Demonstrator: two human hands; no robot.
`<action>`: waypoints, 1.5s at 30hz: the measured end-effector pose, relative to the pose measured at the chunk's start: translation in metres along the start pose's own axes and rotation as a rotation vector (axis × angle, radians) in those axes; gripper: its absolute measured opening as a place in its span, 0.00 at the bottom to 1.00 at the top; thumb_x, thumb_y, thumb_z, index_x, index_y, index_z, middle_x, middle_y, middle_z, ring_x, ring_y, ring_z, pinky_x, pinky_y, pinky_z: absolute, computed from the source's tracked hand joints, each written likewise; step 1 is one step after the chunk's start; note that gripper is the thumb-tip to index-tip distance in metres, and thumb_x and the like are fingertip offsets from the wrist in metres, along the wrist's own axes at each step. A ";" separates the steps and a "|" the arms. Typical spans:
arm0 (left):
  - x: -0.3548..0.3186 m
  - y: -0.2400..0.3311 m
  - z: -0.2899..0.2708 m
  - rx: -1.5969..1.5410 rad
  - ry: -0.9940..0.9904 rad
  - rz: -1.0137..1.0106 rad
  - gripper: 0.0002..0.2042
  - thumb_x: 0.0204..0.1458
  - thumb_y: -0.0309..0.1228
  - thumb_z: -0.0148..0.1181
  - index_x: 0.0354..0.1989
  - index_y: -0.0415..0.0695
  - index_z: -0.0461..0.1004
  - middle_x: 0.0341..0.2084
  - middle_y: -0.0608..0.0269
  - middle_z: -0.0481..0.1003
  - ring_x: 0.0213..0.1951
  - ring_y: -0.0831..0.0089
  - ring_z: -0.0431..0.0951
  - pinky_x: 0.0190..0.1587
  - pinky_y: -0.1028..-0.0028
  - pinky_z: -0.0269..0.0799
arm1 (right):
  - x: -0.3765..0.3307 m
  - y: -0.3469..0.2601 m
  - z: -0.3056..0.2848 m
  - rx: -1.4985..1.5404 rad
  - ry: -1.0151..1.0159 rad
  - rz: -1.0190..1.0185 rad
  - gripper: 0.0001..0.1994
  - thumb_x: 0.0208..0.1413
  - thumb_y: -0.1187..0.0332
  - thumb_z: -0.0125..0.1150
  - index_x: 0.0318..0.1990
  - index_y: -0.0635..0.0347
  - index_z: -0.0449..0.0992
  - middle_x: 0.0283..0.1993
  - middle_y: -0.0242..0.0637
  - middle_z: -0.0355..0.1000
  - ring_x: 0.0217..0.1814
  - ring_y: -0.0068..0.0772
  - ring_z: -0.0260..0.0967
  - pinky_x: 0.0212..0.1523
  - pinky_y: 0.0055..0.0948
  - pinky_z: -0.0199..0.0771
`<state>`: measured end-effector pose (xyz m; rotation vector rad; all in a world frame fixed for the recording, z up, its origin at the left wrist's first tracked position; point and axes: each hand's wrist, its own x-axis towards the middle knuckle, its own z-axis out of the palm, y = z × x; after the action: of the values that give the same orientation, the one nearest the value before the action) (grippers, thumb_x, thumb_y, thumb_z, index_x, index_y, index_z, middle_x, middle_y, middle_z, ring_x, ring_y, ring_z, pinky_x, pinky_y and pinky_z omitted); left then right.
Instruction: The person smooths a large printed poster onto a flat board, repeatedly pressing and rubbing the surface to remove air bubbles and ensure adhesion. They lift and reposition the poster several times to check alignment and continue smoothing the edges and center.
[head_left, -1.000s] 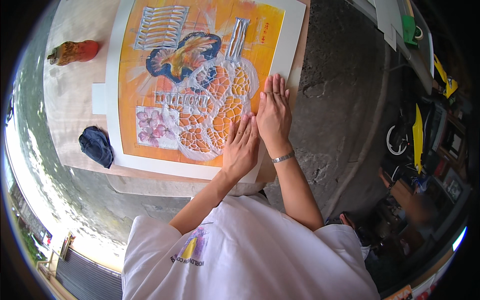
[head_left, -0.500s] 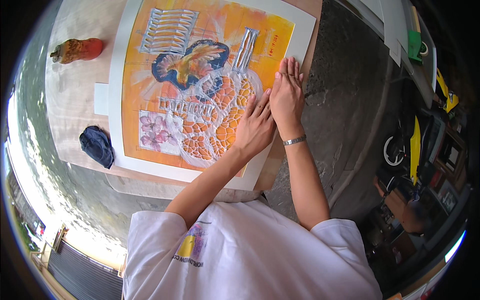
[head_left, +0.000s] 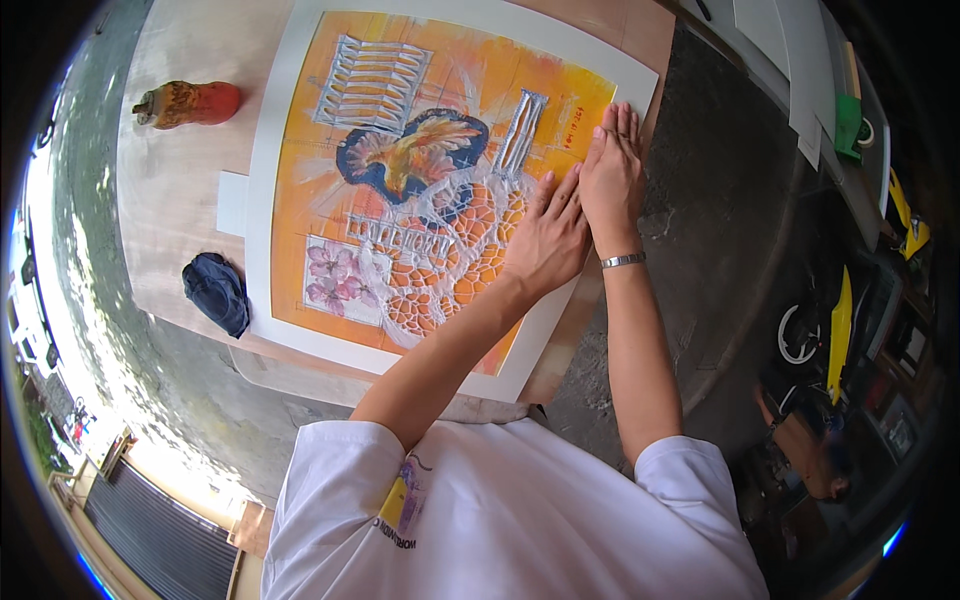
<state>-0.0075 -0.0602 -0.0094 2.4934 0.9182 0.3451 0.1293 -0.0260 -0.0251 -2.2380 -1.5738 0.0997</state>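
Observation:
An orange and yellow mixed-media painting lies inside a white mat board. It carries a bird shape, pink flowers and raised white lace-like webbing. My right hand, with a metal band at the wrist, rests flat on the mat's right border with fingers stretched out. Beside it, my left hand lies flat with fingers extended, over the painting's right edge and the border. Both hands point away from me and hold nothing. Their palms hide part of the border beneath.
The wooden board underneath also bears an orange-red bottle, a dark blue bundled cloth and a small white card. At the far right stand a green tape dispenser and a yellow-trimmed motorbike.
Both hands have slid away from me along the mat's right border, toward its far right corner. The whole view has shifted, so the board appears lower and farther right.

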 end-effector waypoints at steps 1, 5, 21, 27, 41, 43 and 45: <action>0.000 0.001 0.001 0.016 -0.006 0.007 0.28 0.62 0.38 0.47 0.68 0.35 0.65 0.70 0.47 0.64 0.76 0.52 0.54 0.77 0.50 0.44 | 0.002 0.001 0.001 -0.024 0.006 0.004 0.24 0.74 0.64 0.40 0.68 0.72 0.66 0.73 0.55 0.61 0.78 0.55 0.55 0.78 0.46 0.52; 0.001 0.002 -0.001 0.040 -0.033 0.016 0.28 0.64 0.38 0.44 0.69 0.32 0.63 0.72 0.47 0.61 0.76 0.53 0.52 0.77 0.53 0.41 | 0.014 0.002 0.001 -0.072 0.012 0.002 0.24 0.74 0.63 0.38 0.69 0.72 0.65 0.75 0.54 0.60 0.79 0.54 0.53 0.79 0.46 0.51; -0.002 0.004 0.010 0.008 0.005 -0.017 0.37 0.62 0.41 0.46 0.76 0.33 0.48 0.78 0.49 0.47 0.79 0.58 0.44 0.79 0.57 0.36 | 0.037 0.047 0.010 -0.031 -0.064 -0.077 0.24 0.75 0.62 0.38 0.70 0.71 0.64 0.76 0.53 0.57 0.80 0.49 0.51 0.79 0.40 0.49; -0.001 0.006 0.003 -0.039 -0.009 -0.035 0.35 0.64 0.37 0.41 0.77 0.33 0.45 0.78 0.48 0.45 0.79 0.58 0.43 0.79 0.57 0.38 | 0.040 0.047 0.005 -0.034 -0.103 -0.074 0.24 0.75 0.63 0.38 0.71 0.71 0.63 0.78 0.54 0.54 0.82 0.51 0.48 0.80 0.42 0.47; 0.001 0.005 -0.003 0.054 -0.025 -0.023 0.38 0.59 0.38 0.47 0.77 0.34 0.47 0.78 0.49 0.47 0.79 0.58 0.44 0.79 0.56 0.38 | 0.067 0.087 0.024 -0.110 -0.066 0.246 0.41 0.69 0.42 0.49 0.81 0.46 0.39 0.81 0.66 0.32 0.83 0.70 0.30 0.76 0.68 0.40; 0.002 0.005 0.001 0.011 0.018 -0.035 0.37 0.60 0.40 0.48 0.76 0.34 0.48 0.78 0.49 0.47 0.79 0.57 0.45 0.78 0.55 0.38 | 0.079 0.080 0.017 -0.041 -0.094 0.285 0.47 0.66 0.41 0.54 0.80 0.54 0.35 0.80 0.72 0.31 0.83 0.72 0.28 0.79 0.60 0.35; 0.002 0.004 -0.005 0.079 -0.028 -0.039 0.36 0.63 0.42 0.47 0.76 0.35 0.49 0.78 0.48 0.48 0.79 0.57 0.45 0.78 0.54 0.39 | 0.086 0.072 0.013 0.131 -0.170 0.376 0.54 0.63 0.39 0.57 0.79 0.62 0.31 0.78 0.79 0.28 0.83 0.73 0.25 0.81 0.53 0.33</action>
<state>-0.0052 -0.0599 -0.0031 2.5416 0.9854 0.2648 0.2206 0.0360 -0.0487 -2.4434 -1.1650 0.4939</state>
